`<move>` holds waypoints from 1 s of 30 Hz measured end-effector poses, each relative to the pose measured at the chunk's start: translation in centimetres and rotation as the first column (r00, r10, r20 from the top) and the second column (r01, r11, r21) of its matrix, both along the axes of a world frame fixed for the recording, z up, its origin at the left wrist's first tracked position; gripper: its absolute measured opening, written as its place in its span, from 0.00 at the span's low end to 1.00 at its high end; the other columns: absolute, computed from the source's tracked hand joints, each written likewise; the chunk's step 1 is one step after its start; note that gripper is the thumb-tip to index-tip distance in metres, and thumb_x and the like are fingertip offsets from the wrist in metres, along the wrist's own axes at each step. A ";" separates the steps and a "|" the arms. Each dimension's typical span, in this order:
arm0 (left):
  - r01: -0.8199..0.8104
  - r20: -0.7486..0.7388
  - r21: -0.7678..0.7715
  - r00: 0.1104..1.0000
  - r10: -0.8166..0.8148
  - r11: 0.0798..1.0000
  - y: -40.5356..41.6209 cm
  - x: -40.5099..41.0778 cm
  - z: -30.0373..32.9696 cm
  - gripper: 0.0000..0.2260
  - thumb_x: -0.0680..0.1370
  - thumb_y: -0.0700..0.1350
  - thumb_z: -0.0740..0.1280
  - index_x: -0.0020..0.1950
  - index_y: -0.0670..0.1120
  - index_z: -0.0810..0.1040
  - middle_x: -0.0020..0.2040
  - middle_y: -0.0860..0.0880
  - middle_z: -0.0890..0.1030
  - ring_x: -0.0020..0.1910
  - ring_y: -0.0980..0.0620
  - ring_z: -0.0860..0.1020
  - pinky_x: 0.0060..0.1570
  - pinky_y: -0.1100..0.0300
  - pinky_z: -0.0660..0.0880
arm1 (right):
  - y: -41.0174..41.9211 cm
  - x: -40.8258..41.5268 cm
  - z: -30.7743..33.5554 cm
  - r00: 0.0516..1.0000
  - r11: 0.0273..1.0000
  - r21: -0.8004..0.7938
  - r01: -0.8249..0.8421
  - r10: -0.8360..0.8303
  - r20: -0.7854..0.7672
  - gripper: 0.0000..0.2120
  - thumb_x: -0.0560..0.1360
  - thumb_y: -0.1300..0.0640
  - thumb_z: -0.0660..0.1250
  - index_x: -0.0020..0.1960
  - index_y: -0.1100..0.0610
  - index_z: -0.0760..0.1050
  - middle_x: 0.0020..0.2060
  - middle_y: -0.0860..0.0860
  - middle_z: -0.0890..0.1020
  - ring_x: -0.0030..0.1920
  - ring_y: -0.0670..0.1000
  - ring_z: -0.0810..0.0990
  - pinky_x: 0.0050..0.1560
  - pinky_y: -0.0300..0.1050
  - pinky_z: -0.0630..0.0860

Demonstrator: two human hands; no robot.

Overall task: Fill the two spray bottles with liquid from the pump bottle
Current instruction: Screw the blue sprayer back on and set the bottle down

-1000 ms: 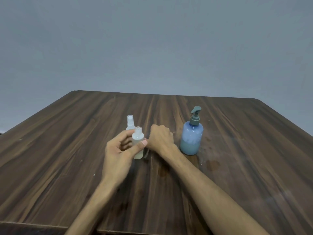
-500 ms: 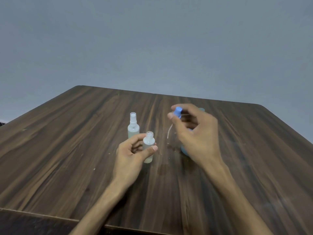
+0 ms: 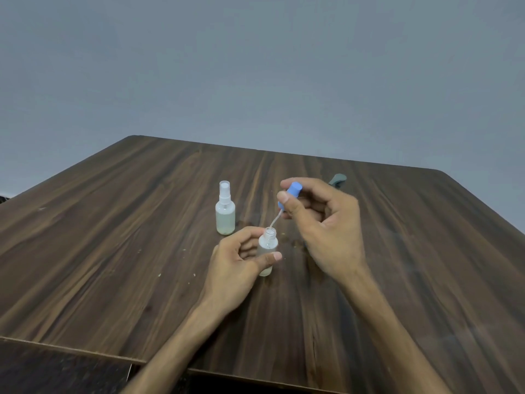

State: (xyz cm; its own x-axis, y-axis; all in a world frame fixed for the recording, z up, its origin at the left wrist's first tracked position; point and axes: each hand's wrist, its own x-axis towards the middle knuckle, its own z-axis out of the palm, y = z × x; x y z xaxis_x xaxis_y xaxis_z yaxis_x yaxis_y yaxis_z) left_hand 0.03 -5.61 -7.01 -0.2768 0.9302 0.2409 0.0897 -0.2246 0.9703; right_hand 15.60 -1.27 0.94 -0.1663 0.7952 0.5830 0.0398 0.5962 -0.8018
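Hands first: left hand point(image 3: 238, 260) grips the small open spray bottle point(image 3: 267, 251), thumb across its front, upright, base on or just above the tabletop point(image 3: 113, 237), can't tell which. Right hand point(image 3: 324, 223) pinches the blue spray cap point(image 3: 291, 196) between thumb and fingers, cap tilted, its thin dip tube point(image 3: 275, 221) angling down with the tip right at the bottle's open neck. Can't tell if the tube tip is inside the neck or just at the rim. Bottle looks to have a little pale liquid low down. Second spray bottle point(image 3: 225, 210) stands capped just behind the left hand, pale liquid inside, level hard to read. Pump bottle point(image 3: 337, 178) is mostly hidden behind my right hand, only the grey pump head shows

Step, as I judge it: cap work on the held bottle, tube at the mouth. Whether it counts as filled I can't say. Next move needs the tube lined up straight with the neck, the bottle held upright and steady, then the cap turned. Risk: flexible tube catching the rim
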 end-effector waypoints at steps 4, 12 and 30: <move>0.018 -0.040 -0.023 0.999 -0.018 1.000 0.1 -0.2 -0.4 0.15 0.69 0.44 0.81 0.55 0.47 0.86 0.52 0.47 0.89 0.55 0.47 0.88 0.63 0.39 0.82 | 0.2 0.1 -2.2 0.977 0.998 -0.040 -0.047 0.054 0.205 0.04 0.79 0.60 0.76 0.53 0.57 0.87 0.44 0.45 0.89 0.46 0.45 0.89 0.48 0.37 0.82; 0.051 -0.094 -0.082 0.994 -0.058 0.995 0.2 -0.3 -0.9 0.13 0.75 0.33 0.78 0.57 0.44 0.84 0.51 0.47 0.89 0.56 0.48 0.88 0.61 0.46 0.83 | 1.4 0.7 -2.9 0.903 0.987 -0.136 -0.081 0.131 0.410 0.03 0.77 0.55 0.79 0.50 0.52 0.89 0.47 0.48 0.88 0.47 0.56 0.87 0.52 0.61 0.84; 0.057 -0.148 -0.086 0.987 -0.070 0.995 0.1 -0.5 -0.8 0.16 0.74 0.36 0.79 0.58 0.51 0.85 0.50 0.57 0.88 0.54 0.59 0.86 0.63 0.51 0.81 | 2.5 -1.1 3.2 0.379 0.986 0.151 -0.072 -0.113 0.918 0.23 0.72 0.30 0.73 0.51 0.49 0.82 0.38 0.43 0.83 0.40 0.44 0.81 0.44 0.45 0.78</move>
